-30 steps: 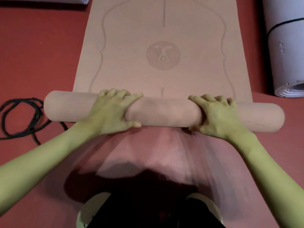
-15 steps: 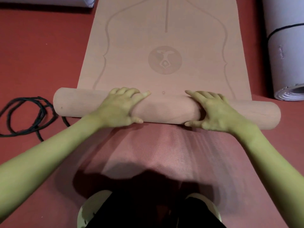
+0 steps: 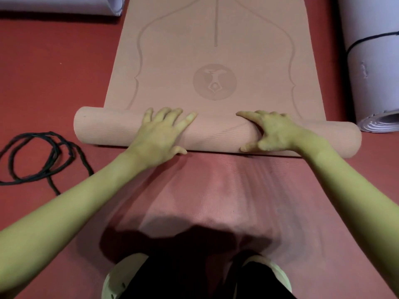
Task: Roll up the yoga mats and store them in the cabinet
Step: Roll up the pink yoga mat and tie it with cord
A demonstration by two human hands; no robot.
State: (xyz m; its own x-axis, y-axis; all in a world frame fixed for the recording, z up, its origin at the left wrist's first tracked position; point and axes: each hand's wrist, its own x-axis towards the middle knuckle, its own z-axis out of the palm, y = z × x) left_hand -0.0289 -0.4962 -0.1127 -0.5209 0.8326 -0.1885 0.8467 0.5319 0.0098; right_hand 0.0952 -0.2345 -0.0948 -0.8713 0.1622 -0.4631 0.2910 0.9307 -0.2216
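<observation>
A tan yoga mat [image 3: 216, 50] with a round emblem lies flat on the red floor, stretching away from me. Its near end is wound into a thick roll [image 3: 216, 132] lying crosswise. My left hand [image 3: 160, 132] presses flat on top of the roll, left of centre, fingers spread. My right hand [image 3: 273, 131] rests on the roll right of centre, fingers over the top and thumb at the near side. Neither hand closes around the roll.
A rolled white mat [image 3: 375, 67] tied with a black cord lies at the right. Another white roll [image 3: 60, 6] lies at the top left. A coiled black cord [image 3: 41, 158] sits on the red floor [image 3: 54, 72] at the left. My knees are at the bottom.
The roll has moved away from me along the mat, closer to the round emblem, and grown slightly thicker. Both hands travelled forward with it.
</observation>
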